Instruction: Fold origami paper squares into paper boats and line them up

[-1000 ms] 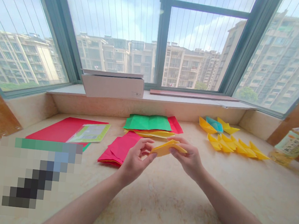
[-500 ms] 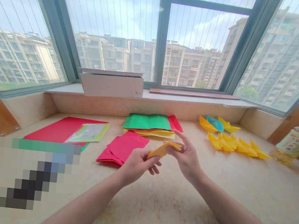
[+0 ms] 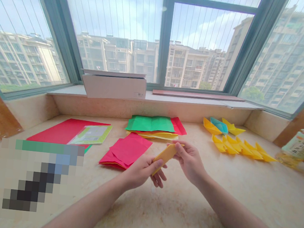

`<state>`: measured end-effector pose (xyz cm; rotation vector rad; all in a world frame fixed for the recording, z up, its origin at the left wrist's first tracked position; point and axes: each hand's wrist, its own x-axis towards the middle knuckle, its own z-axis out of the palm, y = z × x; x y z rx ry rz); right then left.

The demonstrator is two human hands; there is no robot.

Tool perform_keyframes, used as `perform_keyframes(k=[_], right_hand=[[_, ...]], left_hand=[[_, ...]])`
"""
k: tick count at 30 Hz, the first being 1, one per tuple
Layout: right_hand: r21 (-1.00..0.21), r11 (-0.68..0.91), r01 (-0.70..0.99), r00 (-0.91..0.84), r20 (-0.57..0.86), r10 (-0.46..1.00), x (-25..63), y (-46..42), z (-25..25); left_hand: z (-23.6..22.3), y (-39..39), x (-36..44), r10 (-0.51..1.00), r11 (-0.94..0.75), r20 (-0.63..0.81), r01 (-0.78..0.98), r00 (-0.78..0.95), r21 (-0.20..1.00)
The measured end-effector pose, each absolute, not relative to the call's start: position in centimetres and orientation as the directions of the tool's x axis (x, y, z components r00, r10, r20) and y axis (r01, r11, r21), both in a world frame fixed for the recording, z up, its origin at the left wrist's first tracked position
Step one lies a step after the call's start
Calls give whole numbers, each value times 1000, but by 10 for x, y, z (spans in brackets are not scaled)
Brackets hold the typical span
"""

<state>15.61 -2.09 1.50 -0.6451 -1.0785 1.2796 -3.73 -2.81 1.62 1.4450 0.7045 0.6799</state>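
Observation:
A folded piece of yellow paper (image 3: 165,156) is held in the air between both hands, slanting up to the right. My left hand (image 3: 146,169) grips its lower left end, thumb on top and the other fingers beneath. At the upper right end, my right hand (image 3: 188,157) pinches the paper between thumb and fingers. Behind my left hand lies a pile of crumpled red paper sheets (image 3: 126,149). Farther back rests a stack of green paper (image 3: 151,123) with yellow and red sheets under and beside it.
Several yellow paper boats (image 3: 231,145) and a blue one (image 3: 218,125) stand at the back right, near a drink bottle (image 3: 302,144). Red sheets (image 3: 58,129) and a clear packet (image 3: 91,135) lie at left. A white box (image 3: 114,86) sits on the sill.
The folded yellow paper has turned to a steeper slant, its flat side now showing more. My right thumb has shifted along its upper end; my left fingers have moved slightly downward.

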Motion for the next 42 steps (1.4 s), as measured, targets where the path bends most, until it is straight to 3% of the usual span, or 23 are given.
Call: perform_keyframes(k=[4, 10, 18, 25, 29, 33, 42], right_hand=[[-857, 141, -495, -193, 267, 944, 156, -26, 21], [-916, 203, -347, -315, 318, 894, 150, -28, 13], [-904, 306, -298, -126, 355, 926, 145, -25, 4], [-916, 401, -36, -103, 402, 910, 156, -23, 12], [-840, 493, 227, -166, 466, 869, 162, -21, 13], [-726, 591, 352, -293, 514, 806, 167, -16, 4], [-622, 624, 473, -363, 507, 782, 170, -11, -7]], left_hand=[[13, -32, -35, 783, -66, 46, 10, 620, 998], [11, -32, -35, 783, -181, 82, 99, 616, 979], [14, -28, -40, 791, -329, 114, 260, 601, 908], [23, -20, -54, 749, -587, 262, 427, 608, 687], [24, -17, -63, 708, -698, 334, 547, 622, 462], [19, -16, -65, 688, -726, 356, 599, 632, 338], [15, -9, -68, 732, -680, 381, 636, 565, 364]])
